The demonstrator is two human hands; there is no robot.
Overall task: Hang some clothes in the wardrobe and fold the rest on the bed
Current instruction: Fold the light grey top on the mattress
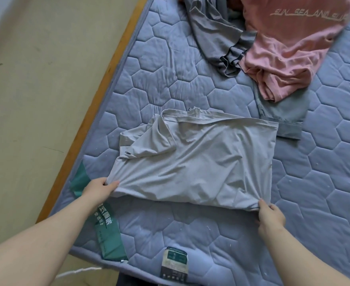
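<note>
We have the light grey, thin jersey garment [192, 162] lying partly folded on the quilted blue-grey mattress of the bed [170, 69], close to its near corner. Our hands are well apart and each is clamped on the garment: the left hand [99, 189] pinches the near left corner, and the right hand [271, 215] pinches the near right corner. Between them the near edge is raised off the mattress and pulled fairly taut.

The far left part is bunched in loose folds. If we carry the near edge over it, we judge that the lump will be trapped and the fold will come out crooked. The fabric looks slippery, so an uneven pull could drag the whole piece towards the orange wooden bed edge [99, 96].

Farther up lie a pale blue denim piece [283, 114], a crumpled pink T-shirt with lettering [289, 48] on top of it and a dark grey garment [217, 38], all unfolded.
</note>
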